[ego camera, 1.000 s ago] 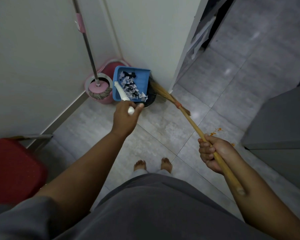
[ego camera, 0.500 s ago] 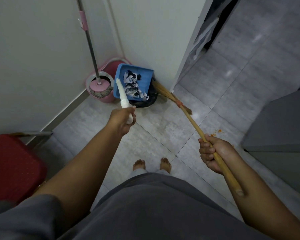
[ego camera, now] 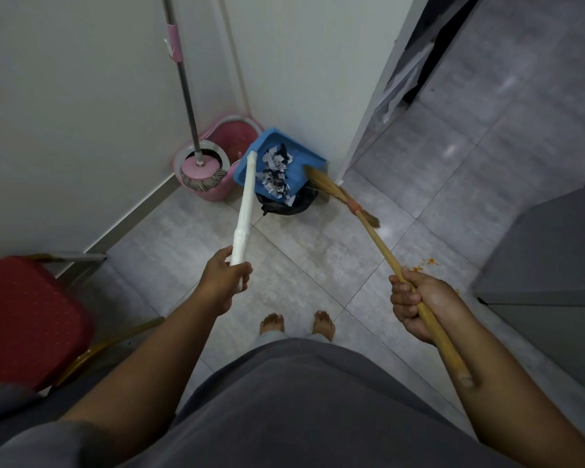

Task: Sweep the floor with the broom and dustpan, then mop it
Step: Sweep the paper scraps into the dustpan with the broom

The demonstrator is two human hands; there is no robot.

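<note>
Head camera: I watch the left hand (ego camera: 225,282) grip the dustpan (ego camera: 313,162) by its white handle (ego camera: 245,211), tilting scraps (ego camera: 277,177) over the black bin (ego camera: 299,206). The right hand (ego camera: 416,302) clenches the broom (ego camera: 375,238), bristles at the pan's edge, likely to brush them out. The mop (ego camera: 203,173) stands in its bucket (ego camera: 237,133).

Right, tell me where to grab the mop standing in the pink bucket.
Probably best: take the grey metal mop pole just below its pink plastic sleeve, coming from the open floor side, since the wall is close behind. It stands near upright in the pink round bucket.
</note>
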